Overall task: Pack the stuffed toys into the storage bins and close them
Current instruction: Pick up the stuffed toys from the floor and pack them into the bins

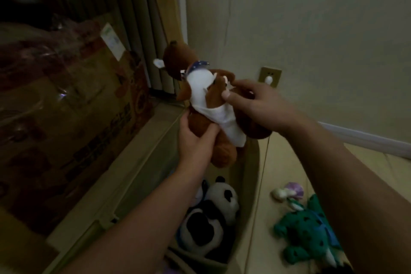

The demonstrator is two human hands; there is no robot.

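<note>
**One toy in the air, more on the floor, bin not yet closed**

We are holding a brown stuffed toy (206,104) with a white front and a blue collar above the open storage bin (251,176). Our left hand (195,138) grips its lower body, fingers and thumb curled round the plush near a leg. Our right hand (255,100) pinches the toy's other side, thumb pressed against the brown fabric beside the white panel. The toy is tilted, head up and away from us toward the wall, and it touches nothing but our hands.

Judging from how things lie, we are partway through the packing. Inside the bin, just below the held toy, a black-and-white panda toy (213,213) already rests, with more soft shapes around it that are too dark to name. The bin looks far from full at its far end, so there seems to be room for the brown toy.

What is left: on the floor to the right of the bin a green spotted toy (311,236) lies flat, and near it a small purple-and-white toy (289,191). Both are well outside the bin and untouched. We see no lid clearly; a pale flat panel runs along the bin's left side, but we cannot tell whether that is the lid. Whether there is a second bin we cannot tell either.

To the left stands a large cardboard box (66,104) wrapped in film, and a wall outlet (269,77) sits behind the toy.
</note>
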